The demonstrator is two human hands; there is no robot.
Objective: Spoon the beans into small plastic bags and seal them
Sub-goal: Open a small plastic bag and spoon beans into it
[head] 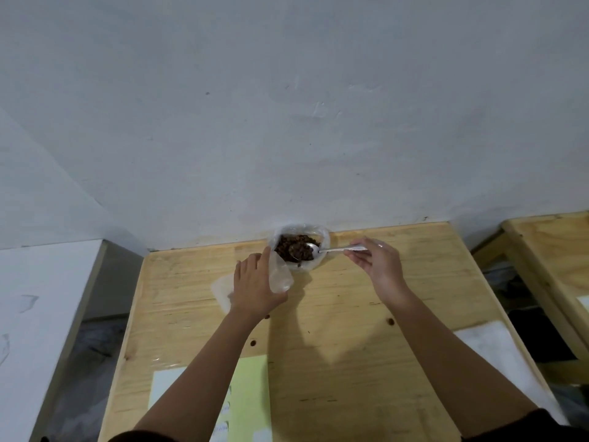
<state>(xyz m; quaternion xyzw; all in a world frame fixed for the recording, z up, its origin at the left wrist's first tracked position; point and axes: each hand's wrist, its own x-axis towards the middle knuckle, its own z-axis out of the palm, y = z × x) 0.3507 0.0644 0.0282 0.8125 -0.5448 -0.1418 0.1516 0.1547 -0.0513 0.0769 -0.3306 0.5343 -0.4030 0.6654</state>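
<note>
A large clear plastic bag [321, 262] stands open at the table's far edge against the wall, full of dark brown beans [287, 247]. My right hand [379, 266] pinches the handle of a metal spoon [334, 249], whose bowl lies in the beans. My left hand [255, 285] holds a small clear plastic bag [280, 272] just left of the bean bag, its mouth near the beans. Under my left hand lies a small stack of clear bags [221, 288].
The light wooden table [334, 330] carries a pale green sheet [250, 400] and a white paper [162, 384] near me, and a white sheet [497, 352] at its right edge. A second wooden table [554, 250] stands to the right, a white surface [47, 314] to the left.
</note>
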